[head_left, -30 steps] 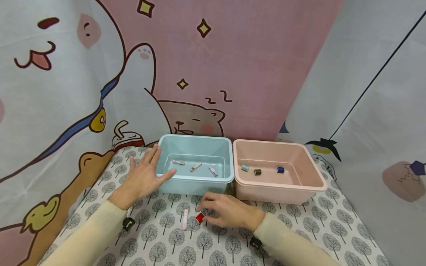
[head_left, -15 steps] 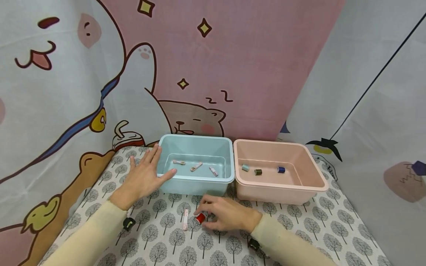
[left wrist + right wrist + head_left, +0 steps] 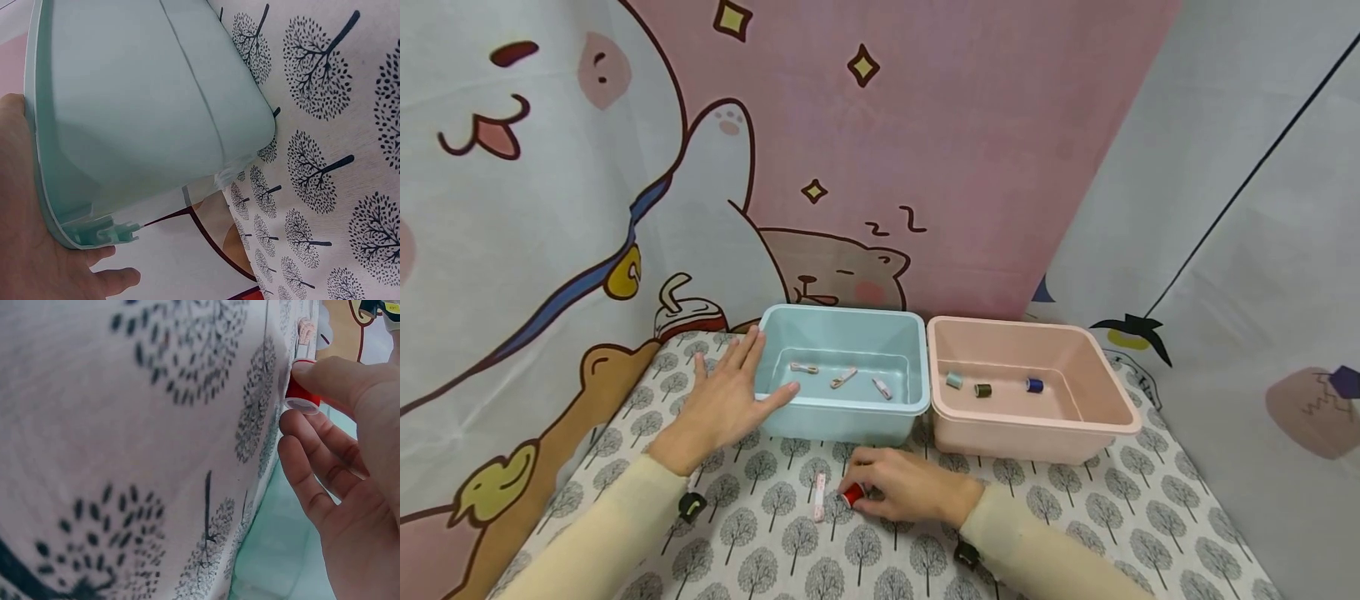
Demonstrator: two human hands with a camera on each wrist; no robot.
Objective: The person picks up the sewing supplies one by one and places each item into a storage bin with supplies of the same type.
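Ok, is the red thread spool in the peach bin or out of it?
Out. The head view shows the right hand pinching the red thread spool in front of the light-blue bin.

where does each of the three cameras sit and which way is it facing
Head: on the person's head, facing forward and down at the blue bin and pink bin; left hand, right hand and both sleeves show.
Left wrist: facing the blue bin's outer wall and tree-print cloth; part of the left hand shows at the bin's rim.
Right wrist: looking along the cloth toward the red spool; the right hand's thumb and fingers show.
Shared: head and right wrist both show the red spool.
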